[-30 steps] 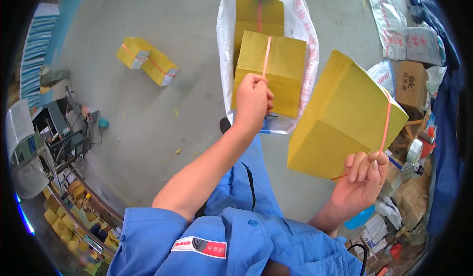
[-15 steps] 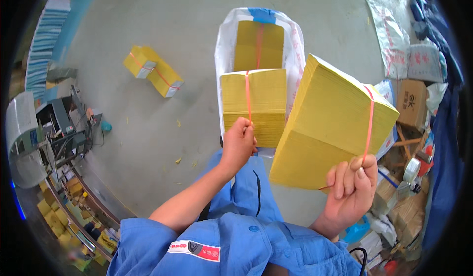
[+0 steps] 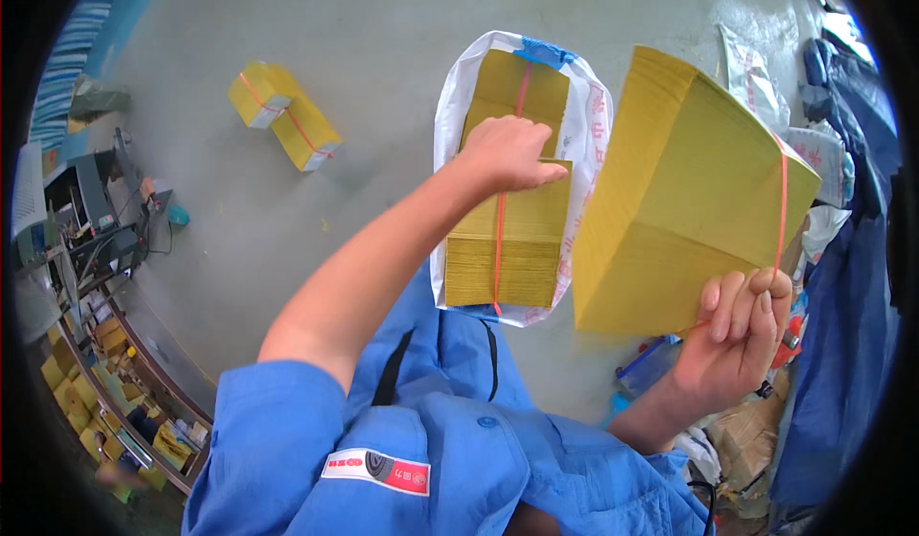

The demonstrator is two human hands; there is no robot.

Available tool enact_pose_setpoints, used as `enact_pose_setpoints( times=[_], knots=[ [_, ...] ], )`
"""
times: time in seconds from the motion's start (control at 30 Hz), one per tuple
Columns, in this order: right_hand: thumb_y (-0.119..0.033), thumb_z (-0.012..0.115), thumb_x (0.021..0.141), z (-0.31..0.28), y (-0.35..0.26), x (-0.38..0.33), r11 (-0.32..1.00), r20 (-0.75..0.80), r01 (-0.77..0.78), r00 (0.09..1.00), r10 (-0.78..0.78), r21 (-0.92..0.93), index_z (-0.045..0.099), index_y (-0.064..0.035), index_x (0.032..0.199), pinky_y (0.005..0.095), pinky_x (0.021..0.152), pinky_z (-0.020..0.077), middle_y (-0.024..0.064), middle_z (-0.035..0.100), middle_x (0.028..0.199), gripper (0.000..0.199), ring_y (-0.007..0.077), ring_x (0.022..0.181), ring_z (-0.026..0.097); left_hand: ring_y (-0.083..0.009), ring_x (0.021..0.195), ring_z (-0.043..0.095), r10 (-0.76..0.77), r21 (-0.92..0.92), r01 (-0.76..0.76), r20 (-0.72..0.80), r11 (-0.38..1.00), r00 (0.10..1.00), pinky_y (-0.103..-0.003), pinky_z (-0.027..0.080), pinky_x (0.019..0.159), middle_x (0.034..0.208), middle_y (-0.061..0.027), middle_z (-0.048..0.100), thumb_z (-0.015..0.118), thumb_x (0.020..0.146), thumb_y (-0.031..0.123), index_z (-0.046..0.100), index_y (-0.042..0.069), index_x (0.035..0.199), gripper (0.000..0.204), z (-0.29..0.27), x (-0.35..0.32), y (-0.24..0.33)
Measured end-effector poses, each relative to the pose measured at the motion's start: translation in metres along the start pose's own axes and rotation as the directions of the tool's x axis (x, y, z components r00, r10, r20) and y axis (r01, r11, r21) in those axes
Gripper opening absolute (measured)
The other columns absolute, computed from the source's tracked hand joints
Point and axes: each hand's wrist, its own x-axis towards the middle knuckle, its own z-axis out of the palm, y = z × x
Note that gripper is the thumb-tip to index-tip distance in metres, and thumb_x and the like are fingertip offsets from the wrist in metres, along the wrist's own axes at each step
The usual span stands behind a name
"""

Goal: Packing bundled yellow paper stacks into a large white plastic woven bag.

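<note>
By its red strap, my right hand (image 3: 742,325) holds a thick bundle of folded yellow paper sheets (image 3: 684,201), tilted and raised to the right of a white woven bag (image 3: 445,144). Its fingers are curled round the strap. Two more strapped yellow bundles show in the bag's mouth: a far bundle (image 3: 498,86) and a near bundle (image 3: 479,268). My left hand (image 3: 507,153) lies over the place where those two meet, thumb stretched to the right. The other fingers of that hand are mostly hidden beneath it.
Two small strapped yellow bundles (image 3: 287,120) lie on the grey floor at left. A machine (image 3: 105,201) and shelves with yellow paper (image 3: 86,392) stand farther left. At right are a blue sheet (image 3: 842,297), plastic sacks (image 3: 756,72) and a cardboard box (image 3: 747,440).
My left hand has left the near bundle's strap and moved forward over the bundles' meeting edges. My right hand has carried its bundle a little right and away from me.
</note>
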Motion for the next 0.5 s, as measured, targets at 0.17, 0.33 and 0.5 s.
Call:
enact_pose_setpoints(
  times=[0.17,0.33,0.5],
  knots=[
    [-0.005,0.041,0.096,0.009,0.001,0.01,1.0,-0.071,-0.001,0.997,-0.001,-0.022,0.055,0.0014,0.104,0.0287,0.06,0.0394,-0.0029,0.035,0.058,0.017,0.0075,0.05,0.038,-0.0364,0.11,0.061,0.191,-0.353,0.077,0.663,0.932,0.724,-0.043,0.048,0.093,0.12,-0.0207,0.065,0.068,0.071,0.062,0.056,0.009,0.134,0.083,0.041,0.027,-0.021],
    [-0.008,0.046,0.095,0.008,0.005,0.018,0.995,-0.099,-0.094,0.991,0.095,0.015,0.054,0.003,0.101,0.0292,0.056,0.0391,-0.0025,0.036,0.057,0.015,0.0087,0.048,0.038,-0.0347,0.115,0.059,0.225,-0.216,-0.09,0.752,0.972,0.62,-0.043,0.047,0.096,0.124,-0.0198,0.063,0.065,0.073,0.062,0.052,0.014,0.14,0.083,0.051,0.02,-0.003],
    [-0.01,0.05,0.092,0.023,0.009,0.021,0.969,-0.087,-0.245,0.965,0.247,0.035,0.053,0.0033,0.095,0.0303,0.049,0.039,-0.0014,0.035,0.052,0.014,0.0104,0.042,0.036,-0.033,0.119,0.058,0.281,-0.264,-0.115,0.771,0.958,0.572,-0.042,0.048,0.097,0.127,-0.016,0.063,0.064,0.076,0.057,0.058,0.017,0.134,0.071,0.062,0.022,-0.008]
  ],
)
